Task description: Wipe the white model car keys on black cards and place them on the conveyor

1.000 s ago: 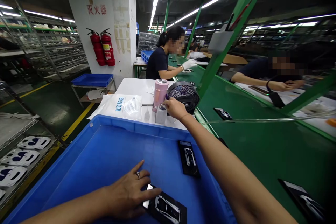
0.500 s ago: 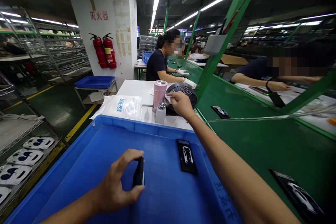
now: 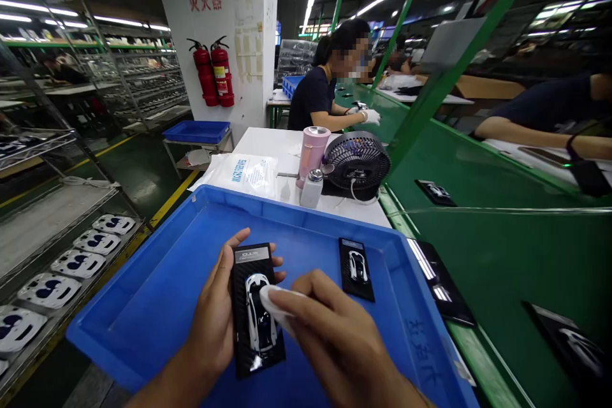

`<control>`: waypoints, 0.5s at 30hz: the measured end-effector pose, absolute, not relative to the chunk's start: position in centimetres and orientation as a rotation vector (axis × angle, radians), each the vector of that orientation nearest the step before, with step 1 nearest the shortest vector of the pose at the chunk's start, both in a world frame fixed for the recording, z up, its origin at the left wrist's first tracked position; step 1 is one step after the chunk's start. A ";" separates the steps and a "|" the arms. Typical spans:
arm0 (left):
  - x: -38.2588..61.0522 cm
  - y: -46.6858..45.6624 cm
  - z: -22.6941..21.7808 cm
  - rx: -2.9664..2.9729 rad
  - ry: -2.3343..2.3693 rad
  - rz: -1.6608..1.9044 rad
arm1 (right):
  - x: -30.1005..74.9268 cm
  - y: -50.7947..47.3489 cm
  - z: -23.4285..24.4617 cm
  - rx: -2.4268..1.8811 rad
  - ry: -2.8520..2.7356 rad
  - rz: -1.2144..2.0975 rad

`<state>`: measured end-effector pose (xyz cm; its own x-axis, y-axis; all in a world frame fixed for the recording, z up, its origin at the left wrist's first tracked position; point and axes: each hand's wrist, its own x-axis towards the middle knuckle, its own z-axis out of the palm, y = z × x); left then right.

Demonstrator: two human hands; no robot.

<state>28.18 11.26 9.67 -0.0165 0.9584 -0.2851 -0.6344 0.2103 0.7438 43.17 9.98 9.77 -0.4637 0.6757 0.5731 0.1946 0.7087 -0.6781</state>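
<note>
Left hand (image 3: pixel 210 312) grips a black card (image 3: pixel 255 331) at 6 o'clock: thumb along its left edge, fingertips showing past the right edge, card held up and tilted over the tray. The card carries a white car print. Right hand (image 3: pixel 335 338) pinches a white cloth (image 3: pixel 275 307) between thumb and fingers, pressing it onto the print. Both hands are above a blue tray (image 3: pixel 287 213). A second card (image 3: pixel 356 269) lies flat in the tray at 1 o'clock. Past the rim, at 12 o'clock, a pink flask (image 3: pixel 312 156), a small bottle (image 3: pixel 311 189) and a fan (image 3: pixel 356 162) stand on a white table (image 3: pixel 258 140); a plastic bag (image 3: pixel 243 175) lies at 11 o'clock. A white-gloved co-worker (image 3: pixel 313 95) sits farther off at 12 o'clock. A metal rack (image 3: pixel 71 229) stands at 9 o'clock; a green bench (image 3: pixel 502 280) runs at 3 o'clock.
</note>
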 end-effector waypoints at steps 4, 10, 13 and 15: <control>29.1 10.5 9.9 0.478 0.877 1.376 | 43.4 9.7 9.6 -0.757 -2.186 0.502; 29.5 10.3 10.1 0.493 0.896 1.394 | 44.1 9.4 9.3 -0.810 -2.117 0.582; 29.4 10.5 10.2 0.464 0.911 1.395 | 44.1 9.1 9.3 -0.748 -2.147 0.597; 29.1 10.8 10.2 0.428 0.925 1.393 | 44.5 9.1 9.3 -0.741 -2.163 0.661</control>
